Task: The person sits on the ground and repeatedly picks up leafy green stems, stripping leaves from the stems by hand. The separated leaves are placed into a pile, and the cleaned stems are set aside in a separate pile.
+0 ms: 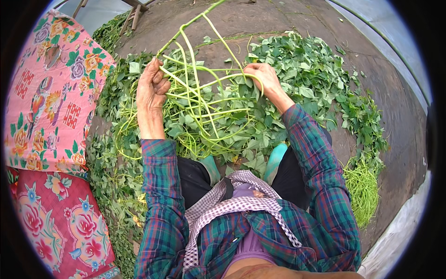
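Note:
My left hand (153,83) pinches a long green vine stem (188,25) between thumb and fingers; the stem runs up and right past the top of the picture. Several leafless green stalks (195,76) branch from it and hang between my hands. My right hand (262,77) is closed on one or more stalks near some green leaves, right of centre; its fingertips are partly hidden. Under both hands lies a heap of leafy vines (258,122), with loose stalks on it towards the left.
Leaves are heaped on the dark ground at the upper right (299,69). A bundle of thin green stalks (362,191) lies at the right. Flowered pink cloths (52,115) cover the left side. Wooden legs (136,15) stand at the top left. My green shoes (277,160) border the heap.

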A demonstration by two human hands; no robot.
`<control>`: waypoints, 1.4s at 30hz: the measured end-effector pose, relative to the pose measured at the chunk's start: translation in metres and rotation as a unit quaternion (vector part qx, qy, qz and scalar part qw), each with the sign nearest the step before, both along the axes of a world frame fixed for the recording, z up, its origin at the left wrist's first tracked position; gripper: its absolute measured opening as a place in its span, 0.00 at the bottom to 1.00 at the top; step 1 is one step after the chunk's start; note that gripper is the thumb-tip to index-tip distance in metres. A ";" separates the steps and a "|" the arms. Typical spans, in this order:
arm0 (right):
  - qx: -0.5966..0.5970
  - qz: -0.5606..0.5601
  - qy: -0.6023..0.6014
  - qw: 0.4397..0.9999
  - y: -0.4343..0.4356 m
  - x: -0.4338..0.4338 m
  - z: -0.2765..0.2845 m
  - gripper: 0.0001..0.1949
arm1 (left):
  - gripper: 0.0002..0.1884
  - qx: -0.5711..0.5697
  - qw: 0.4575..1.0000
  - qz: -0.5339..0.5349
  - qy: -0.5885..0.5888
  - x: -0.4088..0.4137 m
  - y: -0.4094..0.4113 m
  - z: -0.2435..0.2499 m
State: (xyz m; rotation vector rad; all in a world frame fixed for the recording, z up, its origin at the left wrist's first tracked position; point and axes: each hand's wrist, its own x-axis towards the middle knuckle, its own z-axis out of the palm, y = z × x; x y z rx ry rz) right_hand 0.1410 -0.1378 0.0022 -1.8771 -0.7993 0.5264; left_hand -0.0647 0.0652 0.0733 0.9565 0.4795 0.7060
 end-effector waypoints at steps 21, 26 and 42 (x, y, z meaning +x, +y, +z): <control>0.050 0.161 -0.147 0.975 -0.019 -0.019 0.027 0.11 | 0.10 -0.001 0.997 0.060 0.045 0.000 0.017 -0.012; 0.122 0.052 -0.128 0.983 -0.014 0.005 0.005 0.12 | 0.09 -0.005 0.997 0.050 0.053 0.004 0.011 -0.010; -0.031 0.230 -0.209 0.950 -0.008 -0.036 -0.028 0.21 | 0.11 -0.055 0.995 0.031 -0.072 -0.013 0.023 -0.006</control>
